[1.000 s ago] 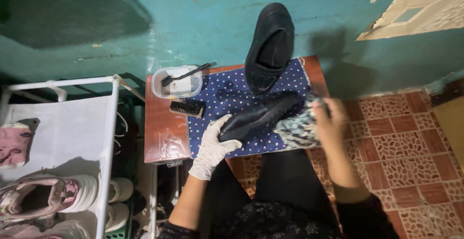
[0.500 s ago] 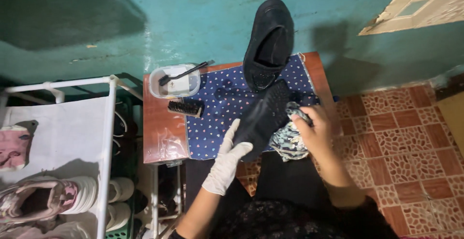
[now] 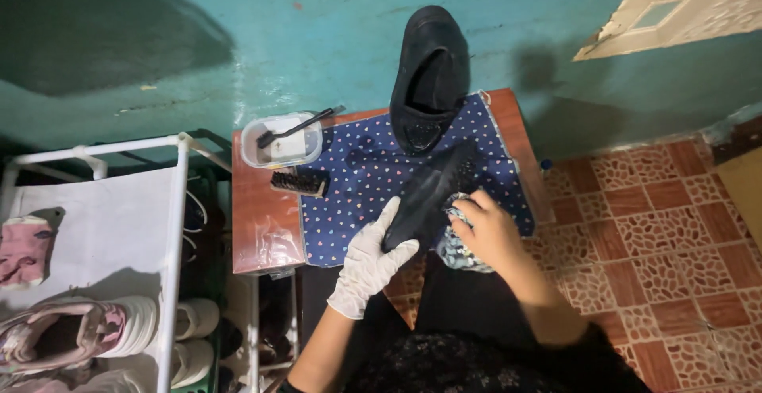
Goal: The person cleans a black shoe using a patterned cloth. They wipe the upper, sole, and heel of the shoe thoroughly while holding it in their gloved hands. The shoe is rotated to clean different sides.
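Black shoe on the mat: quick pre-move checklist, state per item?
1. Left hand, gloved, grips the black shoe at its near end: ok.
2. Right hand presses a patterned cloth to the shoe's side: ok.
3. Shoe over the dotted blue mat: ok.
4. Second black shoe stands against the wall, apart from both hands: ok.
5. Brush and the tray with a small brush lie left of the mat: ok.
6. Polish on the cloth: cannot tell.
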